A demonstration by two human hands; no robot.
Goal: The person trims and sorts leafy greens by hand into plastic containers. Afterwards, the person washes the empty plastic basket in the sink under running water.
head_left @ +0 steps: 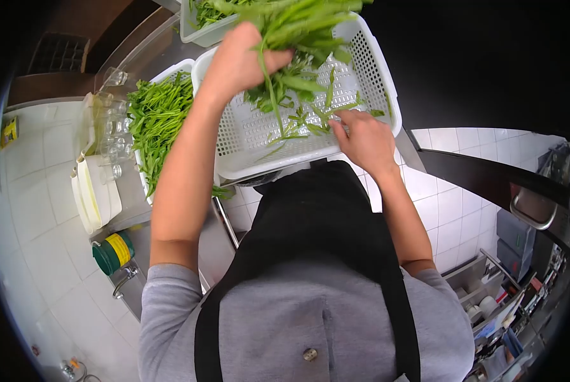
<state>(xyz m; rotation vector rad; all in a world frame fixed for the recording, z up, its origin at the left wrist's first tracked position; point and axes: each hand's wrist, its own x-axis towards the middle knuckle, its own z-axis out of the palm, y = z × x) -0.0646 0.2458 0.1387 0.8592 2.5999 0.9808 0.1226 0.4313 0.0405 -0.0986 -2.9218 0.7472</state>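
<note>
My left hand (pixel 245 60) is closed around a bunch of leafy green vegetables (pixel 307 28) with long stems, raised over a white perforated plastic basket (pixel 243 167). The bunch is slightly blurred, and some stems hang down from it into the basket. My right hand (pixel 366 137) reaches over the basket's near right side. Its thumb and forefinger are apart, and the fingertips touch loose leaves and stems (pixel 320 118) scattered on the basket floor. The undersides of those fingers are hidden.
Left of the basket, another white basket (pixel 146 181) is heaped with greens (pixel 161 114). A pale container (pixel 202 35) with more greens stands behind. Several clear glasses (pixel 114 124), a white pouch-like item (pixel 97 194) and a green tub (pixel 113 253) line the left. An open drawer (pixel 488 290) is at right.
</note>
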